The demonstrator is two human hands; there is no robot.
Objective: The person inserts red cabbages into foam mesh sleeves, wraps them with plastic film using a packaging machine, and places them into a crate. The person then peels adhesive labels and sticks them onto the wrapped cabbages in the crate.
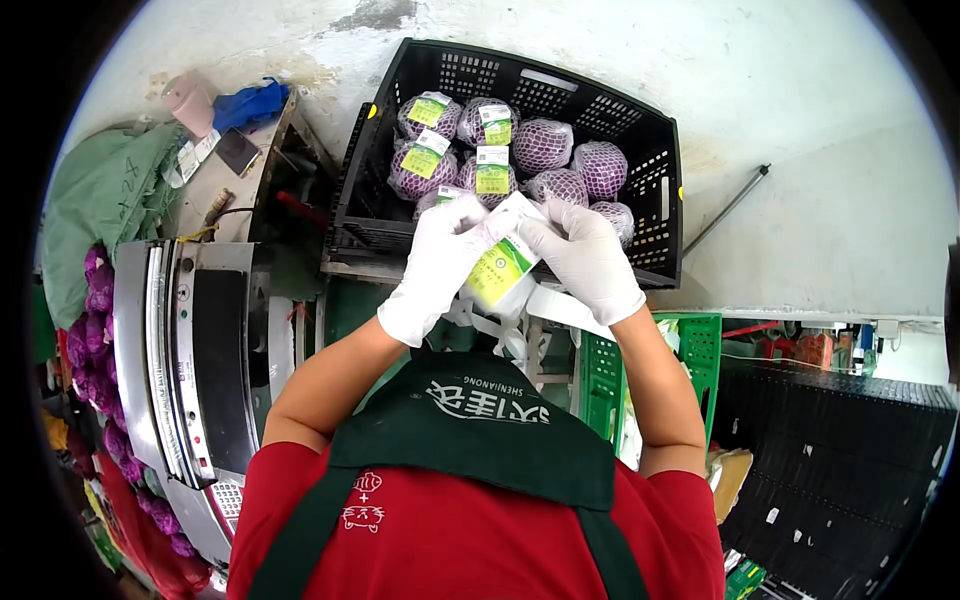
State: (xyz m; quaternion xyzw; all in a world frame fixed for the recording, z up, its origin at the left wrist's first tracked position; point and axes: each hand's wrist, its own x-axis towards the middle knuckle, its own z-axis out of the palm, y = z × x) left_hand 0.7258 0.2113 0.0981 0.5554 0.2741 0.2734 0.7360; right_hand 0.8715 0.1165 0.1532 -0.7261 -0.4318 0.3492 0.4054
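Observation:
My left hand (436, 262), in a white glove, is closed with its fingertips on a green-and-white printed label (503, 268). My right hand (592, 256), gloved too, pinches the upper right part of the same label. Both hands are over the front edge of a black plastic crate (528, 72). Inside it lie several round purple vegetables (542, 144) in white netting, which look like red cabbages. Those on the left carry green-and-white labels (427, 154); the ones on the right show none. A white strip (565, 304) hangs below my right hand.
To the left stands a metal machine (185, 350) with a dark panel. Behind it, a side table holds a phone (237, 152) and a blue cloth (249, 103). A green crate (698, 350) is at the right, beside stacked black crates (840, 460). A pole (728, 208) leans against the wall.

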